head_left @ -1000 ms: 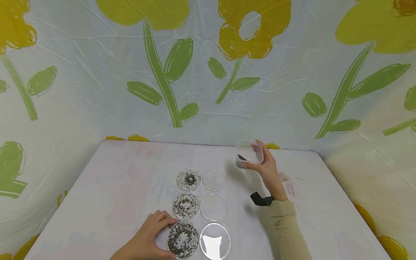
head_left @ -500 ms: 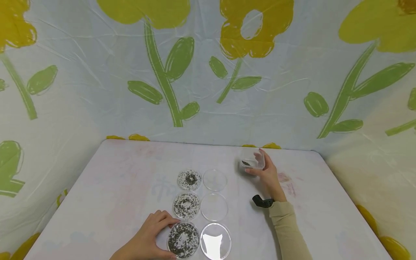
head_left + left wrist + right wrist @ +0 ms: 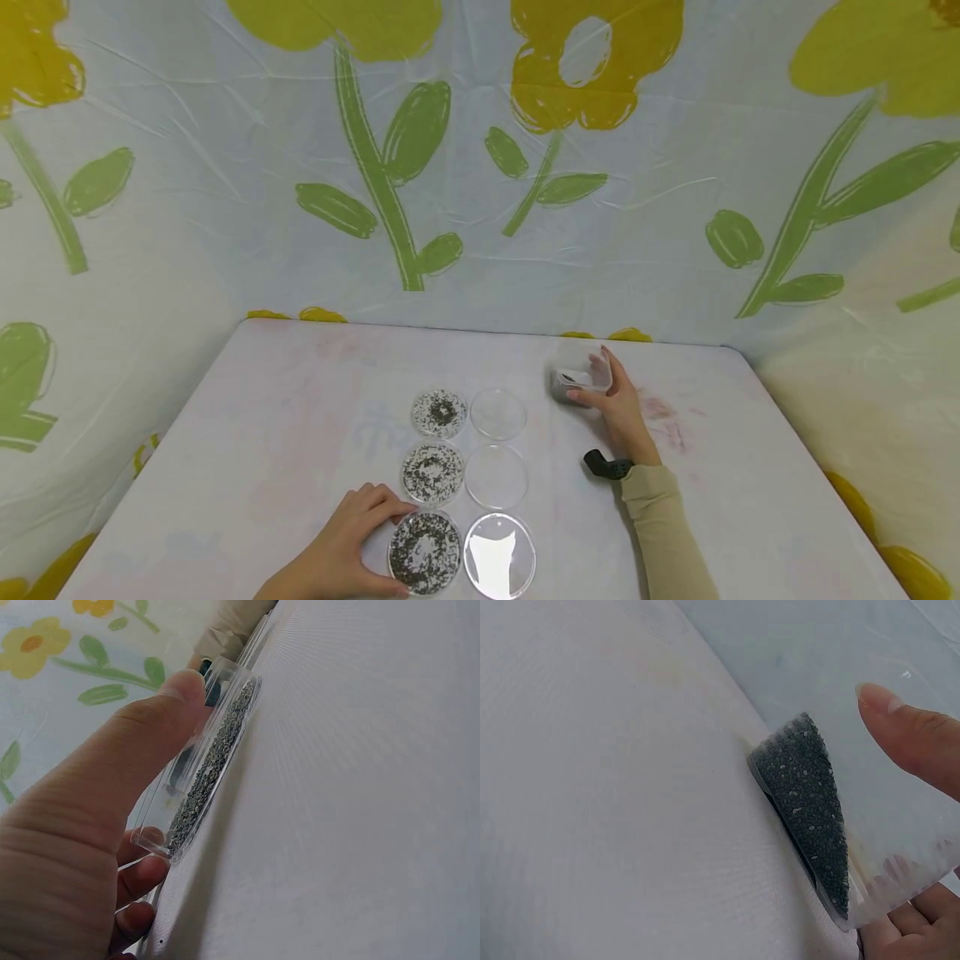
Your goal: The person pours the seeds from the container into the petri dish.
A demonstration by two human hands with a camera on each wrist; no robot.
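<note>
- Table [image 3: 300, 417]: pale, faint stains, supports the dishes.
- Right hand [image 3: 620, 408]: grasping clear plastic container [image 3: 561, 387] at table's far right, likely to steady it; can't tell if fully set down.
- Left hand [image 3: 348, 533]: thumb and fingers gripping nearest dish [image 3: 425, 552] by its rim, probably to stop it sliding.
- Middle dish [image 3: 432, 472], far dish [image 3: 439, 413]: shallow, round, lined up beyond, dark-speckled.
- Discs [image 3: 497, 477]: glossy, see-through, beside dishes; maybe lids set aside.
- Grains [image 3: 799, 799]: tiny, dark, few pale, sloped in container.

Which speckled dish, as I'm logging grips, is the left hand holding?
The bottom dish in the head view's left column: the left hand grips its edge; neither hand holds the middle dish or top dish.
</note>
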